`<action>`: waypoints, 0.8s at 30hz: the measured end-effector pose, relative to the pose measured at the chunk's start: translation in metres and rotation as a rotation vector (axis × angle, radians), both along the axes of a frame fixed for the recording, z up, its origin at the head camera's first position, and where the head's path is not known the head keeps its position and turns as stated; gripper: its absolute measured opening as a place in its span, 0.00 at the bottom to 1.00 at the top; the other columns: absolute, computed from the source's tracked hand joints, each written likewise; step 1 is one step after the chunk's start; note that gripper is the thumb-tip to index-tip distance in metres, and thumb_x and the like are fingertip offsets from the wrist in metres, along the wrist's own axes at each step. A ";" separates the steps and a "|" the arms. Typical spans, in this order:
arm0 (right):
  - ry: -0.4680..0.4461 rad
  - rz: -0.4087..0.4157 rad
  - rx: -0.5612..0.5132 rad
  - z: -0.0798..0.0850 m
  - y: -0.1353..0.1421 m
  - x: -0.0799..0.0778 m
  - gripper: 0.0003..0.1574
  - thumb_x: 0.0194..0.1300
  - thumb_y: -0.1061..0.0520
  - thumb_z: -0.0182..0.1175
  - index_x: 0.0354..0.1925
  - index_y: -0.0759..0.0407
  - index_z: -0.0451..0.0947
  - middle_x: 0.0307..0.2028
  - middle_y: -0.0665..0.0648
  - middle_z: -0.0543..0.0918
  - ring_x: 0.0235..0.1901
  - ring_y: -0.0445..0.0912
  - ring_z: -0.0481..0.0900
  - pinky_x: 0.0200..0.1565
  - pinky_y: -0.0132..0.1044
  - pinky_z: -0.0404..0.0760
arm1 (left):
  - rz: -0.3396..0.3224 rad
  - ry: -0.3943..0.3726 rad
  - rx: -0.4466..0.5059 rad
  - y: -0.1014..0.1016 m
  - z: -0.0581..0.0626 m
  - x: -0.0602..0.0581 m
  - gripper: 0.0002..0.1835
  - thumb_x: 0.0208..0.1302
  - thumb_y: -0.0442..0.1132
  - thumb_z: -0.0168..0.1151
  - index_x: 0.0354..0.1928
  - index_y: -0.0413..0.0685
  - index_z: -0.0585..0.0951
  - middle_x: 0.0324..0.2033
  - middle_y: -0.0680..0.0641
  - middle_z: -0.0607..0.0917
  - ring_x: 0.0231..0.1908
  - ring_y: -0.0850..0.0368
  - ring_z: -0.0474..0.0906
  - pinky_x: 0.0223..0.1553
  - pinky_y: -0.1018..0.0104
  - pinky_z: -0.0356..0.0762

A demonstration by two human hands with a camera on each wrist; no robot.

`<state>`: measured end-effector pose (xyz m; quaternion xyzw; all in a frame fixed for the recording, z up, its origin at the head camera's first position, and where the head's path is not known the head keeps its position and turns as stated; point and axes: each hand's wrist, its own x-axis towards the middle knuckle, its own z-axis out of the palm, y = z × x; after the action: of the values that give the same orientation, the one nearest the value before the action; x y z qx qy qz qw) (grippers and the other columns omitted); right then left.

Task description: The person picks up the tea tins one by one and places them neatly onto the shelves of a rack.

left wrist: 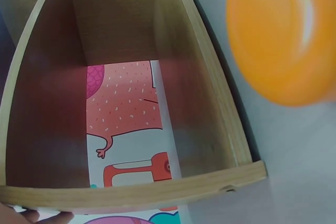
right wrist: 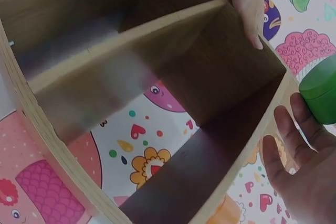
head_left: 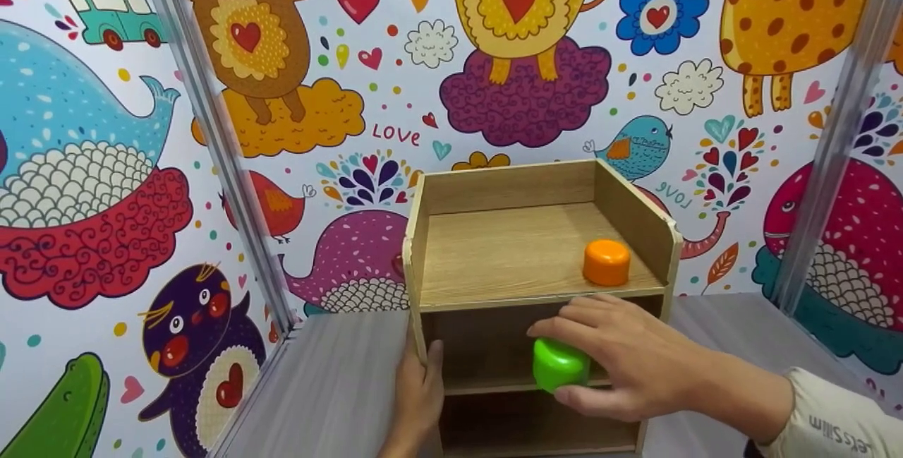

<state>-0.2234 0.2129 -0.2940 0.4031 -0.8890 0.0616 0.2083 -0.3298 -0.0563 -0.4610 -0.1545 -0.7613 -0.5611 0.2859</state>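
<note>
My right hand (head_left: 635,363) holds a small green plastic cylinder (head_left: 559,366) with rounded edges, in front of the wooden shelf unit (head_left: 494,253). Thumb and fingers pinch it from its sides; in the right wrist view the green cylinder (right wrist: 321,92) is cut by the frame edge. On the unit's top board, near the front right corner, stands an orange cylinder (head_left: 607,262) of like shape. My left hand (head_left: 417,391) grips the unit's left side panel, thumb toward the front edge. That left hand (right wrist: 247,3) also shows at the top of the right wrist view.
Low walls frame the top board at back and sides. Below it are open compartments (head_left: 487,348). The unit stands on a grey table (head_left: 338,373) against walls with cartoon prints. A big orange rounded thing (left wrist: 286,35) fills the left wrist view's upper right.
</note>
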 end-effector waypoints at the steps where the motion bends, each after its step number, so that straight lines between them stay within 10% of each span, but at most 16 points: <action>1: 0.002 0.000 -0.001 0.002 0.000 -0.001 0.32 0.59 0.29 0.53 0.61 0.26 0.62 0.44 0.31 0.72 0.43 0.29 0.68 0.46 0.37 0.75 | 0.000 -0.001 0.000 0.000 0.000 0.000 0.32 0.71 0.43 0.50 0.72 0.40 0.53 0.66 0.37 0.63 0.65 0.46 0.60 0.65 0.48 0.58; 24: 0.170 -0.024 -0.054 0.047 0.000 -0.042 0.32 0.56 0.33 0.58 0.59 0.33 0.69 0.40 0.37 0.76 0.41 0.34 0.68 0.36 0.32 0.69 | 0.006 0.044 -0.030 -0.001 0.001 -0.001 0.32 0.70 0.40 0.50 0.71 0.38 0.52 0.66 0.39 0.64 0.65 0.50 0.61 0.65 0.51 0.57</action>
<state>-0.2652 0.2126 -0.2466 0.3903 -0.8710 0.0485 0.2944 -0.3308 -0.0573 -0.4602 -0.1689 -0.7635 -0.5452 0.3020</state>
